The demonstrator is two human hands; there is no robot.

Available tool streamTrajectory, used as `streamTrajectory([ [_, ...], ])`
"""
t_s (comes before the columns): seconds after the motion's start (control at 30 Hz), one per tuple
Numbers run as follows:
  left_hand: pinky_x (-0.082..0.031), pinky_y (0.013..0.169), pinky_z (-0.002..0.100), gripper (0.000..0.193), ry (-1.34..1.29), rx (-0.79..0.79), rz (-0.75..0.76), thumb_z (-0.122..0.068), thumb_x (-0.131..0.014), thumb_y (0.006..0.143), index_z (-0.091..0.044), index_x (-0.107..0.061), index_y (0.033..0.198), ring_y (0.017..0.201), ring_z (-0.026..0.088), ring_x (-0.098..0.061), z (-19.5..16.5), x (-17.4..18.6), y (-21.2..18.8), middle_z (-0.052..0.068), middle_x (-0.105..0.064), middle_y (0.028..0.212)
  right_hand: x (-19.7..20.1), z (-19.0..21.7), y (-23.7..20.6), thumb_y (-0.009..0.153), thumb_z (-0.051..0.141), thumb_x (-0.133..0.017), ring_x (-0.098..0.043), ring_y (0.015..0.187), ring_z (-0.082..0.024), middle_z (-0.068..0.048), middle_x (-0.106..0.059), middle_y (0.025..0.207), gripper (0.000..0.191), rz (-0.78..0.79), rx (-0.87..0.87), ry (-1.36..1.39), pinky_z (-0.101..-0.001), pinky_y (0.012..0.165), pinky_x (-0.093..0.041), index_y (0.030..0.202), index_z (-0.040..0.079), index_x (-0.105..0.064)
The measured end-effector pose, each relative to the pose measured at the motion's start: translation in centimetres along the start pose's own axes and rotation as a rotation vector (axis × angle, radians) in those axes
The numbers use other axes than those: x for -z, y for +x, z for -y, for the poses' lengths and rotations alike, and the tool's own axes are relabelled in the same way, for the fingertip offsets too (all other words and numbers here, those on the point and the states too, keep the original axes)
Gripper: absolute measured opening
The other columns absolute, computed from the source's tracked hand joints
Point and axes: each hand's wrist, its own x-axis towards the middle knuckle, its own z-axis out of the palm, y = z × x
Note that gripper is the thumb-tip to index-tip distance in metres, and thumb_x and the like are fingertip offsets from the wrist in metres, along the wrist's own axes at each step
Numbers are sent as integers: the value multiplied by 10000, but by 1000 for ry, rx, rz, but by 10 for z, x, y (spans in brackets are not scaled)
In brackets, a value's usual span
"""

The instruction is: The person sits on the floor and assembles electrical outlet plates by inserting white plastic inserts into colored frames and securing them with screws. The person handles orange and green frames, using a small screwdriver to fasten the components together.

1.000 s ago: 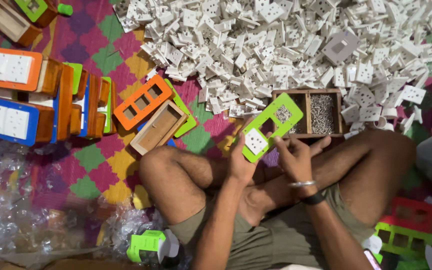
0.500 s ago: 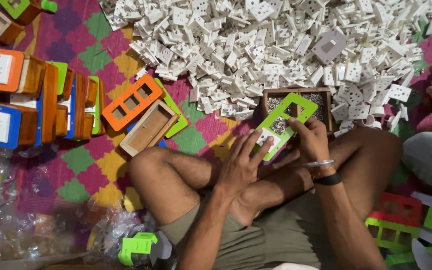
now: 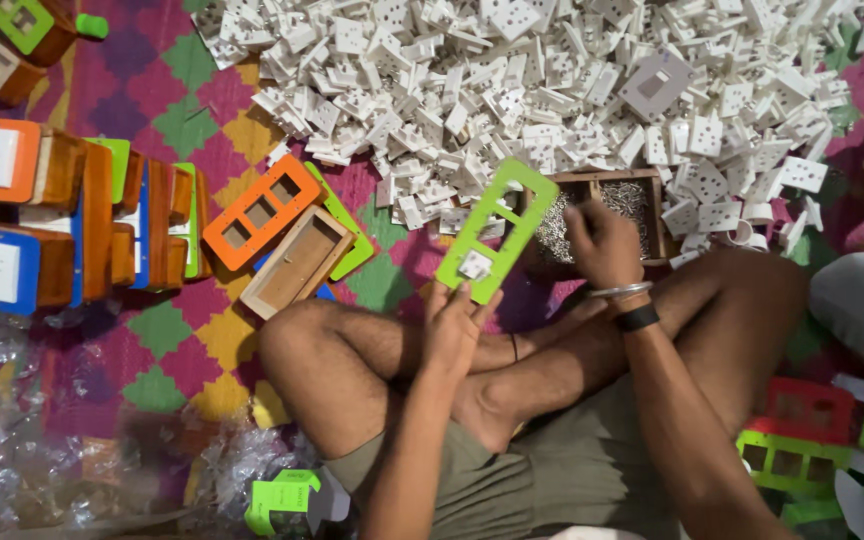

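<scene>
Green switch plate (image 3: 497, 232) gripped at bottom end by left hand (image 3: 452, 325), held tilted over crossed legs. Right hand (image 3: 602, 240) dipped in wooden screw tray (image 3: 652, 215), fingers curled; grip contents can't be made out tbh.

**Soft, even light with blurry corners**

The light is bright and soft, and it seems to come from above. Colours look strong. The white pile of plastic pieces (image 3: 552, 90) is very bright but not washed out. Shadows are small and faint, tucked under the legs and beside the boxes. The middle looks sharp. The clear plastic wrap (image 3: 12, 440) at the bottom left is smeared and blurry, and the right edge is soft too
</scene>
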Motion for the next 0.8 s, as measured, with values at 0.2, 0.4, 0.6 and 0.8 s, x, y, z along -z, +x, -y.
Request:
streamTrajectory([
  [0.2, -588, 945, 468, 309, 92, -128, -126, -55, -523, 1039, -98, -531, 1345, 1090, 233, -650, -6, 12, 10, 94, -635, 1266, -39, -18, 3, 869, 228, -684, -700, 828, -361, -103, -706, 950, 129, 206, 200, -454, -508, 668, -556, 944, 156, -760],
  [0.4, -579, 932, 450, 316, 114, -97, -166, -64, -558, 1022, -100, -544, 1336, 1098, 231, -647, 7, 16, 15, 92, -637, 1253, -42, -16, -1, 852, 186, -698, -698, 821, -357, -98, -723, 944, 155, 139, 194, -255, -478, 709, -566, 950, 182, -818],
  [0.6, -576, 974, 448, 327, 125, -83, -172, -56, -555, 1016, -118, -535, 1337, 1161, 213, -633, 14, 15, 15, 67, -614, 1301, -32, -16, -9, 803, 229, -825, -726, 717, -301, -118, -749, 824, 141, 39, 33, -63, -408, 692, -575, 886, 115, -814],
  [0.8, -568, 999, 472, 300, 132, -125, -97, -49, -561, 1031, -103, -540, 1325, 1174, 229, -623, 19, 13, 15, 70, -606, 1304, -30, -16, -8, 849, 208, -829, -741, 737, -255, -107, -765, 833, 134, -23, 46, -59, -358, 691, -575, 927, 100, -828],
])
